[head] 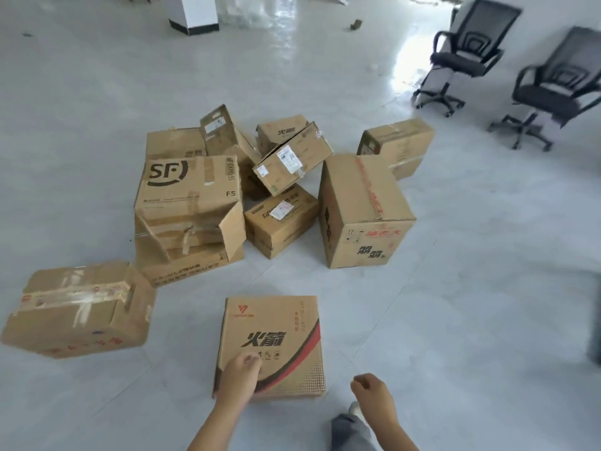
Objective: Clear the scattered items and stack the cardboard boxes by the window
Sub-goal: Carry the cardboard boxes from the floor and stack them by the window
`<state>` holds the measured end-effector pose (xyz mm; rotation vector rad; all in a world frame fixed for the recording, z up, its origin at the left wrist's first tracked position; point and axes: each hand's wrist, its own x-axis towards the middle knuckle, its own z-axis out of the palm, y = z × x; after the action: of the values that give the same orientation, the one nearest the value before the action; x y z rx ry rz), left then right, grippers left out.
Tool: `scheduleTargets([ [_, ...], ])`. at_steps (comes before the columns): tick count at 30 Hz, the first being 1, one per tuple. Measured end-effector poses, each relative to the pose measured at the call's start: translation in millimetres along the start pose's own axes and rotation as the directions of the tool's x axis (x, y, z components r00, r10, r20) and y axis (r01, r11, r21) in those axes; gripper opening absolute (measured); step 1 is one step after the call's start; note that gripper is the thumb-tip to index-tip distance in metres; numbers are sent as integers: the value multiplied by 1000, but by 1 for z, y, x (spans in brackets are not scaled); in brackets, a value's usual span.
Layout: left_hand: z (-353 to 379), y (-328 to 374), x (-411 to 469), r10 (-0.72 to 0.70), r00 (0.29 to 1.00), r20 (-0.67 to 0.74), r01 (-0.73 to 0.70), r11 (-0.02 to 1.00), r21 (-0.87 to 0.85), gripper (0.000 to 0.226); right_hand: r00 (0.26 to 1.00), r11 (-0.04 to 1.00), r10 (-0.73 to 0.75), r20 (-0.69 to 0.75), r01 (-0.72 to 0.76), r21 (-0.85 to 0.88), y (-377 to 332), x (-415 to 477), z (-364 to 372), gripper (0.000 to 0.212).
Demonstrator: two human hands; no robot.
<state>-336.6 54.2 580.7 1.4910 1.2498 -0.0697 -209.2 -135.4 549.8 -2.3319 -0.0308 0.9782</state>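
The left hand (239,374) is hovering or resting over the near left corner of the flat printed box (271,336), its fingers curled in; whether it is gripping the cardboard I cannot tell; the right hand (370,390) is hanging just right of that box over the floor (455,288), fingers curled narrow and holding nothing; a grey trouser leg (351,431) is showing beneath it. The flat printed box is lying face up on the floor, apart from the other boxes. To its left a taped box (78,307) is lying tilted on its side. Further back the main heap is sitting: a crushed SF box (188,203) is leaning on a lower box (195,265); just right of these a small labelled box (279,219) is resting on the floor, and beside it a tall box (361,209) is standing upright. Behind, a tilted box (292,157) is propping itself on its neighbours, with an open-flapped box (221,131) leaning to its left; another box (398,144) is sitting behind the tall one. Beyond, at the far right, two black office chairs (465,56) are standing near each other; a white column (195,11) is rising at the far left.
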Motion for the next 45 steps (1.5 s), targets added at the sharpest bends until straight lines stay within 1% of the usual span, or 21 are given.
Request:
scheduleTargets([
  [3,41,26,19,-7,1000,5,6,999,37,22,999,997,18,-31,-16,69,6,38,-39,17],
  [6,94,72,37,4,1000,0,-4,997,74,23,996,992,12,-84,-1,127,6,81,-96,26],
  [8,138,109,45,37,998,48,-42,992,118,22,992,986,29,-120,-9,166,9,106,-139,30],
  [12,217,175,48,112,978,175,-140,977,158,24,976,973,69,-208,-19,231,16,146,-215,30],
  [14,247,201,53,123,967,225,-166,969,185,19,973,968,102,-207,-48,248,19,168,-240,30],
  [16,262,213,62,110,964,241,-156,970,183,18,975,963,124,-182,-74,259,19,185,-249,30],
  [18,264,223,80,64,980,190,-94,983,155,21,981,964,128,-142,-89,252,14,201,-249,29],
  [21,258,242,116,17,998,67,-25,993,114,23,993,982,99,-64,-87,169,-6,231,-256,32],
  [24,255,267,158,-39,999,6,39,999,38,22,994,989,75,-77,-65,133,-35,276,-277,32],
  [28,249,320,227,-32,999,-7,32,999,-32,23,995,995,42,-87,-33,94,-96,341,-302,33],
  [30,237,352,255,-23,999,-45,21,999,-50,24,997,998,15,-71,-10,65,-133,367,-307,32],
  [33,215,401,288,33,994,-103,-41,996,-74,24,996,994,-83,-41,86,66,-194,402,-314,22],
  [34,211,411,300,30,993,-118,-40,996,-84,24,993,991,-113,-28,115,64,-208,414,-316,18],
  [35,210,420,308,18,992,-128,-29,996,-88,24,991,990,-132,-9,132,50,-221,423,-318,18],
  [39,218,434,330,-31,989,-144,13,992,-127,23,987,987,-159,22,158,17,-251,463,-329,31],
  [42,223,438,347,-119,978,-169,93,984,-153,23,985,986,-160,69,163,-34,-268,496,-335,33],
  [45,215,461,369,-147,960,-240,109,980,-165,25,980,983,-168,108,175,-53,-293,525,-343,33],
])
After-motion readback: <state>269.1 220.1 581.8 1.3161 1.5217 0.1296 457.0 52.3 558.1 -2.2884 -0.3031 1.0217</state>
